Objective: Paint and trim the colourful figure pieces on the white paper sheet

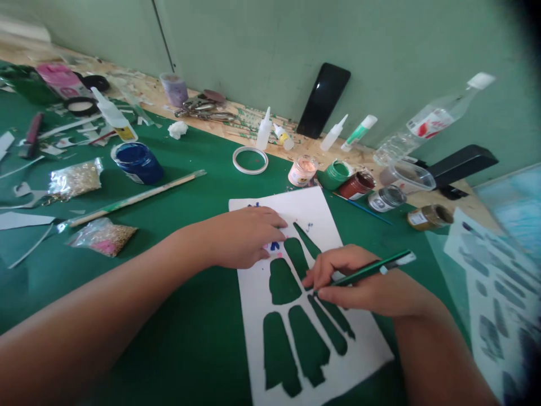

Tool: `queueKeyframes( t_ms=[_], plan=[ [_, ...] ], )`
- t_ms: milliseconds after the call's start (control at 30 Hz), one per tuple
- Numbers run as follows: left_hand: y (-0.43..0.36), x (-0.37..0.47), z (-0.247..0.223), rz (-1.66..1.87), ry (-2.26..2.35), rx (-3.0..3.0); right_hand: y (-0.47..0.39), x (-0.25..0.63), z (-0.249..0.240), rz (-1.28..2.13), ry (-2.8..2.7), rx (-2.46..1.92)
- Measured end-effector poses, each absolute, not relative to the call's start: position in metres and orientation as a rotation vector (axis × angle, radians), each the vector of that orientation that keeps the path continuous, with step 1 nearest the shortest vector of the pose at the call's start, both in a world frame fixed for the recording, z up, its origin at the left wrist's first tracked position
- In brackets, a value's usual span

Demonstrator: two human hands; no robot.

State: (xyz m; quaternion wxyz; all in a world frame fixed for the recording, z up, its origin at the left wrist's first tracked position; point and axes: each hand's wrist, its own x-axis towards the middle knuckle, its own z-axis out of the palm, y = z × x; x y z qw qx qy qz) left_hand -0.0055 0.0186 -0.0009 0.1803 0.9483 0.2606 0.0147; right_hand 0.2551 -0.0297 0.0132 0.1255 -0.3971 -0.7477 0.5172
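A white sheet (253,316) with several long cut-out openings lies on the green tabletop, which shows through the holes. My left hand (249,234) rests flat on its upper left part, fingers stretched over small blue and pink marks. On the right side of the sheet, my right hand (359,279) is closed around a slim green pen-shaped craft tool (376,268). The tool's tip points down toward the narrow strips between the openings; the fingers partly hide it, so its exact kind is unclear. My two hands are apart.
Open paint jars (338,175) stand beyond the sheet, near a tape roll (250,160) and glue bottles (264,129). Left are a blue paint jar (137,163), a long brush (135,198) and bead bags (103,237). A plastic bottle (435,121) leans by the wall.
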Motion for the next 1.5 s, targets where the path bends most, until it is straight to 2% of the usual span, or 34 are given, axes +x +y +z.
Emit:
queueKeyframes(
  t_ms=[67,167,333,700,1500],
  plan=[
    [0.018,-0.006,0.003,0.007,0.615,2.614,-0.031,0.257,0.016,1.526,-2.181,-1.104],
    [0.019,-0.003,0.004,0.008,0.523,2.571,-0.032,0.251,0.009,1.341,-1.954,-1.092],
    [0.025,0.000,-0.006,0.151,0.671,2.607,-0.033,0.225,-0.013,1.057,-1.909,-1.186],
    [0.026,-0.003,-0.017,0.045,0.613,2.629,-0.028,0.219,-0.027,1.089,-2.021,-1.209],
    [0.027,-0.001,-0.015,-0.094,0.634,2.636,-0.032,0.215,-0.029,0.863,-2.182,-0.995]
  ],
)
